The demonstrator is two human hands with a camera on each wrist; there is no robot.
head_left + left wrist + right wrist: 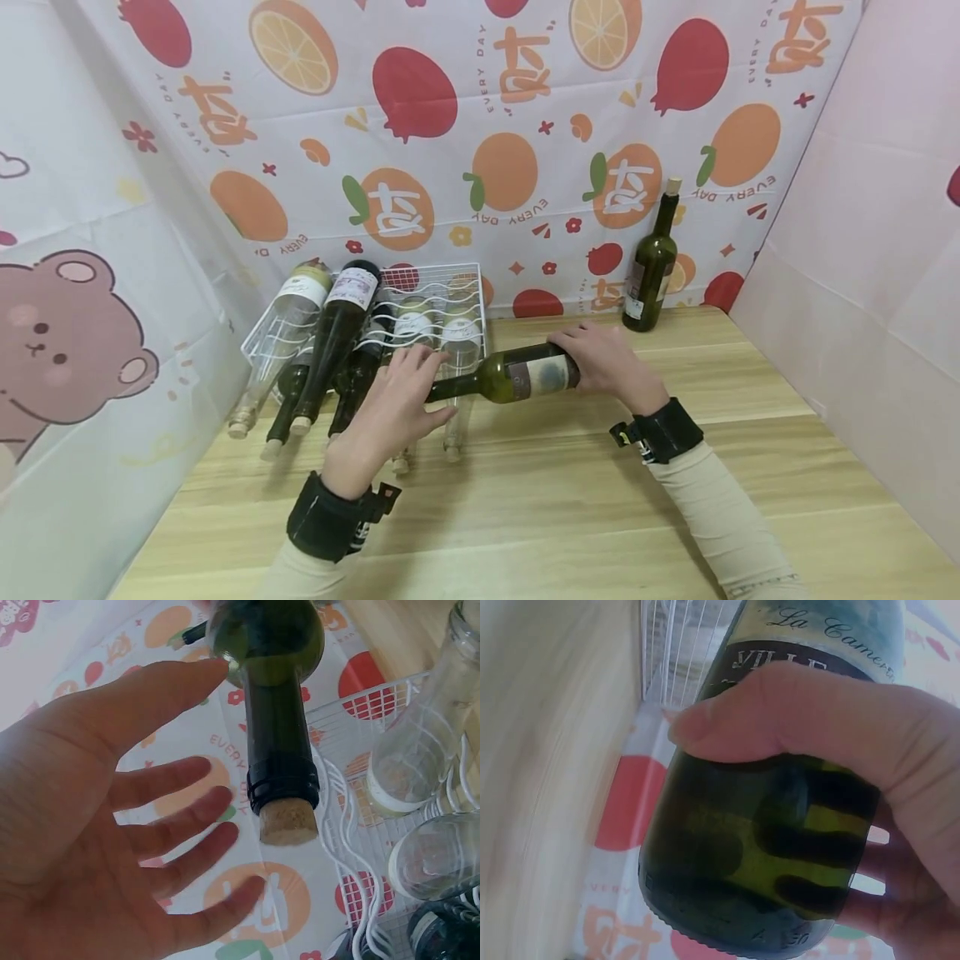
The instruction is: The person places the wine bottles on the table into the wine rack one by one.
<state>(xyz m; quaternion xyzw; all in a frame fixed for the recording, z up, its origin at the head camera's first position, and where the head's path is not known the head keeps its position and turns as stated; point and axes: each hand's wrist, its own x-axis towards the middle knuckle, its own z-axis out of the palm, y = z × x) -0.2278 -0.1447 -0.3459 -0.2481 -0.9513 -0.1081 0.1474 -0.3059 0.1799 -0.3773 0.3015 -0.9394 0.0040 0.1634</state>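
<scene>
A green wine bottle [525,374] lies nearly level in the air over the table, its neck toward the left. My right hand [600,362] grips it near the base; in the right wrist view the thumb [735,724] wraps across below the label. Beside the neck is my left hand [397,398], fingers spread and relaxed. The left wrist view shows the bottle's cork [289,821] just beyond those fingertips, with a gap between. Behind the left hand stands a white wire rack [480,292] with several corked bottles lying in it, including a dark labelled one [341,325] and a clear one [288,321].
Another green corked bottle [651,262] stands upright at the back right of the wooden table [570,500]. Fruit-print cloth [525,242] hangs behind the table, and pale cloth walls rise at both sides.
</scene>
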